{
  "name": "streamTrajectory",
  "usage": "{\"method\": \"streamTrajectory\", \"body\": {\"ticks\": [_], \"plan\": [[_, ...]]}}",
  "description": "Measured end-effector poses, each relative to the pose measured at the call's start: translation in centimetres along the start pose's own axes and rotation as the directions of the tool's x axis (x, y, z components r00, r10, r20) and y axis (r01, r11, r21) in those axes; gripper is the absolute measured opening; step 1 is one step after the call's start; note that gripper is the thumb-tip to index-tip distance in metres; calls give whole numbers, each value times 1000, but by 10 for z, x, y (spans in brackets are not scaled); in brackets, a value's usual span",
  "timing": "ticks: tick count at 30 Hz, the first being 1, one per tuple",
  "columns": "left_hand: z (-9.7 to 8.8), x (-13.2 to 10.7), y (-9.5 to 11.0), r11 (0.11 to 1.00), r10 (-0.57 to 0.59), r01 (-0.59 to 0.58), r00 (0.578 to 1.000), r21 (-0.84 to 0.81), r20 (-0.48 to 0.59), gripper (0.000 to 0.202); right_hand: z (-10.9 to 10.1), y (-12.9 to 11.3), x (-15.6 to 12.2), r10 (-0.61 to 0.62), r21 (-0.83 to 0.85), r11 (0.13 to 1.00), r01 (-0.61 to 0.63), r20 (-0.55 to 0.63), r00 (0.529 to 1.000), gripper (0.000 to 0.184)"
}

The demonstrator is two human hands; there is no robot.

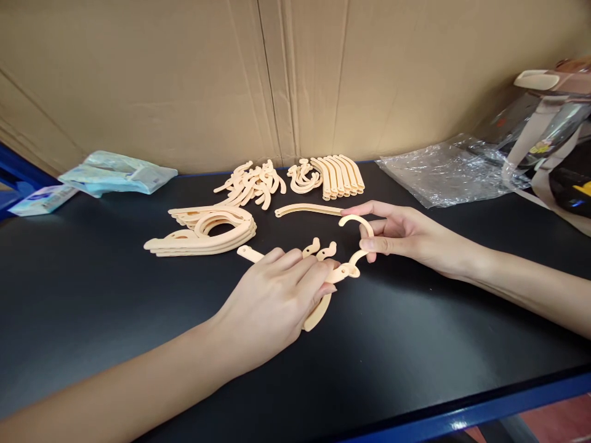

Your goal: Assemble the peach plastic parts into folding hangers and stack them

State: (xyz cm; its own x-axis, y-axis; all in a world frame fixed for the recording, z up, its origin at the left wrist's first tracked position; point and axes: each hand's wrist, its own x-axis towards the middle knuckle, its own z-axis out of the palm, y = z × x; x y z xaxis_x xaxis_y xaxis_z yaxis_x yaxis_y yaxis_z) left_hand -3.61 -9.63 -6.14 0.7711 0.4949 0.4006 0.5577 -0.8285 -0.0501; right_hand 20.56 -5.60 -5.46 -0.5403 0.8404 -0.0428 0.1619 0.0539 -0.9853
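Observation:
My left hand (277,295) rests on the black table (138,320), fingers curled over peach plastic hanger parts (323,280) that stick out on both sides of it. My right hand (406,237) pinches the curved hook piece (357,224), which joins those parts near my left fingertips. A single long peach arm (307,210) lies just beyond both hands.
Behind lie a stack of peach hanger pieces (203,232), a loose pile of small hooks (252,183) and a neat row of curved parts (335,176). Blue packets (115,173) sit far left, crumpled clear plastic (443,171) and a bagged item (549,117) far right. Cardboard wall behind.

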Motion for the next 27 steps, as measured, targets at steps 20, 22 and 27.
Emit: {"method": "streamTrajectory", "body": {"ticks": [20,22,27], "plan": [[-2,-5,1,981,-184,182,982,-70,-28,22,-2,8,0,-402,-627,738,250,-111,909,40],[-4,-7,2,957,-266,261,964,-124,-26,22,-6,8,2,-438,-780,560,281,10,899,38],[-11,-10,3,840,-434,464,886,-281,166,19,-11,9,5,-425,-907,324,268,113,898,33]]}}
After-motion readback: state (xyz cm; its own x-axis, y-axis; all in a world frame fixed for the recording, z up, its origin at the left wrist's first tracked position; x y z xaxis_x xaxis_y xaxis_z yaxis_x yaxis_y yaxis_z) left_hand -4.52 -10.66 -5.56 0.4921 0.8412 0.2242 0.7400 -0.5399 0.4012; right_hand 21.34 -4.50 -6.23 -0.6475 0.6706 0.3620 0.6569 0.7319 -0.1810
